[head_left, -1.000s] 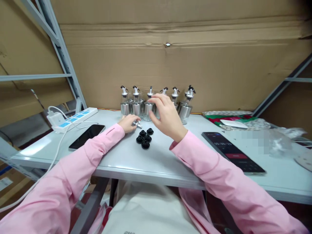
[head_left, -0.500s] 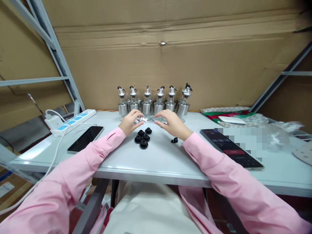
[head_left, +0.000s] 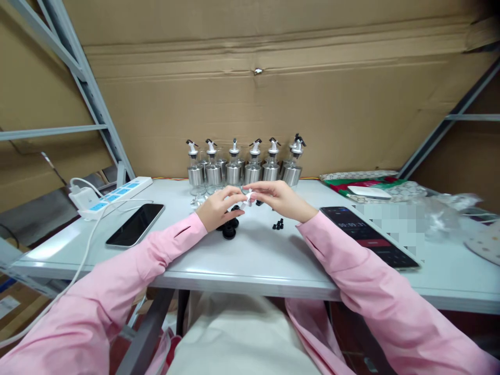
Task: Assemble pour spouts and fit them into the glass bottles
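OK, I've got one silver-white pourer spout (head_left: 249, 198) pinched in the fingertips of both my left hand (head_left: 217, 210) and right hand (head_left: 289, 201), held over the tabletop (head_left: 250, 260) in front of the steel-sleeved glass bottles (head_left: 233, 171). Black ringed stoppers (head_left: 228, 233) cluster by my left fingers, partly hidden; small black pieces (head_left: 278, 225) sit nearer me than my right hand, more silvery parts (head_left: 196, 201) just past my left, mostly blocked.

Spout piece (head_left: 249, 197): coloured white
Bottles (head_left: 233, 174): banded in silver, topped in white and black
Round caps (head_left: 229, 233): coloured black
Small parts (head_left: 278, 225): coloured black
Sleeves (head_left: 375, 278): coloured plain pink
Power strip (head_left: 97, 208): coloured white, marked with blue
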Demonstrator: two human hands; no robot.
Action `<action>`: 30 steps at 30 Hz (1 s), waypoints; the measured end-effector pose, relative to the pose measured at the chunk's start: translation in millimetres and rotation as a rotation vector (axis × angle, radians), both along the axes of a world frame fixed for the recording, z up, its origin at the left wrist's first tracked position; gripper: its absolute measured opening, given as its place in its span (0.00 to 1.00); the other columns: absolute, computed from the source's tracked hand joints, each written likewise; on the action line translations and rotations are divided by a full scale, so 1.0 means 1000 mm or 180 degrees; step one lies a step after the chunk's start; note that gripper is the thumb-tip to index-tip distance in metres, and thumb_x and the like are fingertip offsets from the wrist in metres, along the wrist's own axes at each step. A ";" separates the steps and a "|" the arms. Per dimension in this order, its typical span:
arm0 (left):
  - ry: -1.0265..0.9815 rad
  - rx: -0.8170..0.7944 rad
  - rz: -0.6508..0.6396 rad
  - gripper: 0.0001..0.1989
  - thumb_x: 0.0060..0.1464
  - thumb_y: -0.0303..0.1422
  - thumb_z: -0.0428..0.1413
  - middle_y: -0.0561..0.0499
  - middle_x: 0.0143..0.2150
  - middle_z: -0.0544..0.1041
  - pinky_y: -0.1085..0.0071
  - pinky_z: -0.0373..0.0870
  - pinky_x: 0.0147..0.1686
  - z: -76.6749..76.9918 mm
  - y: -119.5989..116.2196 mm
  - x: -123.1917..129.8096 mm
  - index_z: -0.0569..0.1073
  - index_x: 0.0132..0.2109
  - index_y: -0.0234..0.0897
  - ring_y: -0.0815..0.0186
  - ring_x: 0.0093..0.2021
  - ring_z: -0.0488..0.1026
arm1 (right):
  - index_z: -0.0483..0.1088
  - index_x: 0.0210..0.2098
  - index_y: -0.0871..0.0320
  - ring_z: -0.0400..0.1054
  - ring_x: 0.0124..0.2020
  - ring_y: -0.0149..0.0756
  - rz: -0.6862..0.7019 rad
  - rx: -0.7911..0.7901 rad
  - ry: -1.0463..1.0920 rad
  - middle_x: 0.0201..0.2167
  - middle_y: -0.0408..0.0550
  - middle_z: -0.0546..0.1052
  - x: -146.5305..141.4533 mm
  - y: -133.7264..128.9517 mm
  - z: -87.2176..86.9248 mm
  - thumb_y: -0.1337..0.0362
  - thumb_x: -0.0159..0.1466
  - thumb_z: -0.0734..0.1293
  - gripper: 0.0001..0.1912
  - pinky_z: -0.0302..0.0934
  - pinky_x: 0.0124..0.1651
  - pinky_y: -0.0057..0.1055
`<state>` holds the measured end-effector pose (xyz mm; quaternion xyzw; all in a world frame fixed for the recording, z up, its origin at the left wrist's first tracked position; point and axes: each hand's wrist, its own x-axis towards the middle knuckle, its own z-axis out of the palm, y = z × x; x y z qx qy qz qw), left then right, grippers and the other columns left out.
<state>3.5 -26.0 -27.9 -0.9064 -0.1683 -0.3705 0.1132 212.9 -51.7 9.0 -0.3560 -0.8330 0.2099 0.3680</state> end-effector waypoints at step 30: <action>0.0270 0.0287 -0.0402 0.14 0.60 0.39 0.47 0.46 0.39 0.77 0.75 0.67 0.37 0.001 -0.008 0.005 0.70 0.44 0.34 0.70 0.36 0.75 | 0.73 0.26 0.60 0.70 0.31 0.36 -0.0294 -0.1139 -0.1370 0.28 0.47 0.78 0.032 0.009 0.004 0.60 0.48 0.68 0.09 0.60 0.36 0.30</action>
